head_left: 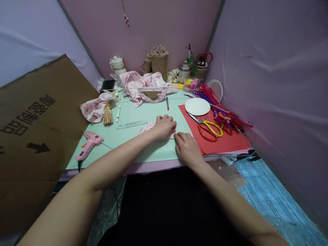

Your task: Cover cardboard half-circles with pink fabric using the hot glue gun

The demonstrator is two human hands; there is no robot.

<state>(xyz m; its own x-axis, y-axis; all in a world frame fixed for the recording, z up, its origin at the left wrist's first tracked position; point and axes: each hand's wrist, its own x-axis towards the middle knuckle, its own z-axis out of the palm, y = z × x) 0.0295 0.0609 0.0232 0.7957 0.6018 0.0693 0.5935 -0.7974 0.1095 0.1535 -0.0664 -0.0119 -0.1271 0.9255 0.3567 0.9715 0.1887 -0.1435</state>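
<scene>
My left hand (164, 127) rests on the table with its fingers curled down over a small piece of pale pink dotted cloth (147, 127), part of which shows to the left of the wrist. Close beside it, my right hand (188, 149) is closed too, its bent fingertips at the cloth's pale edge between the hands. Both hands hide most of this piece. A clear ruler (132, 124) lies just left of the cloth. Beyond my left hand lies a red pen (167, 103).
A pink glue gun (89, 145) lies at left beside a large cardboard sheet (30, 136). Scissors (205, 126) and a white paper disc (197, 106) rest on red sheets (225, 146) at right, near pipe cleaners (220, 106). Behind are dotted cloth (143, 82) and twine (159, 63).
</scene>
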